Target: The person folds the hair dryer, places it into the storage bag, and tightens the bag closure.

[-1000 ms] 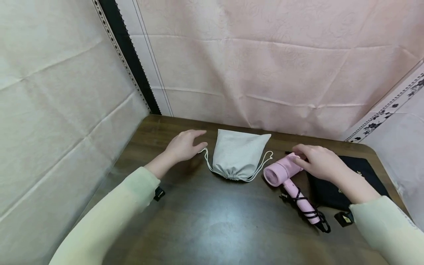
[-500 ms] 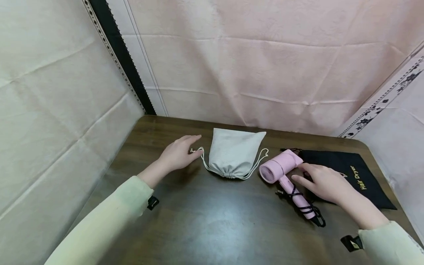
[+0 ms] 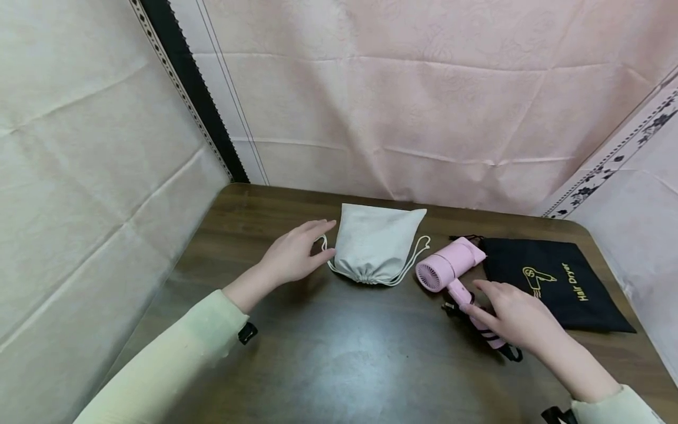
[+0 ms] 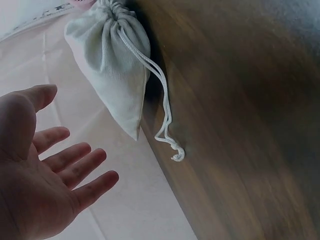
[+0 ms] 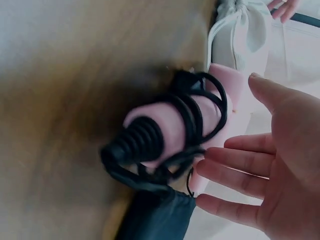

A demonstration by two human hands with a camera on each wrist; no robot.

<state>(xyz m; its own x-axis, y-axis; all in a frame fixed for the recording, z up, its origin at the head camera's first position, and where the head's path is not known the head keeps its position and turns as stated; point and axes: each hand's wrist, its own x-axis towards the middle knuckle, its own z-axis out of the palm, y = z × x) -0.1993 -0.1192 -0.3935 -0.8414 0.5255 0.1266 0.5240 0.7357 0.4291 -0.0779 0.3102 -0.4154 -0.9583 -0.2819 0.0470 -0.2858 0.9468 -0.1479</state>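
Observation:
A pink hair dryer (image 3: 447, 265) lies on the table, its black cord (image 5: 192, 117) wound around the handle. My right hand (image 3: 516, 312) hovers over that handle with its fingers spread and hides part of it. In the right wrist view, the fingers and thumb are apart from the handle. A light grey drawstring bag (image 3: 378, 238) lies left of the dryer, its gathered mouth facing me. Beside the bag's left edge is my left hand (image 3: 296, 252), fingers extended. The left wrist view shows a gap between this hand and the bag (image 4: 112, 65), and the palm holds nothing.
A flat black pouch (image 3: 561, 282) printed "Hair Dryer" lies right of the dryer. The bag's white drawstrings (image 3: 415, 259) loop out at both sides. Pale patterned cloth (image 3: 402, 106) hangs behind the brown wooden table (image 3: 339, 353) and at its sides.
My right hand has moved from the dryer's head back toward me, down over the handle, uncovering the black pouch's print. My left hand has shifted slightly closer to the grey bag.

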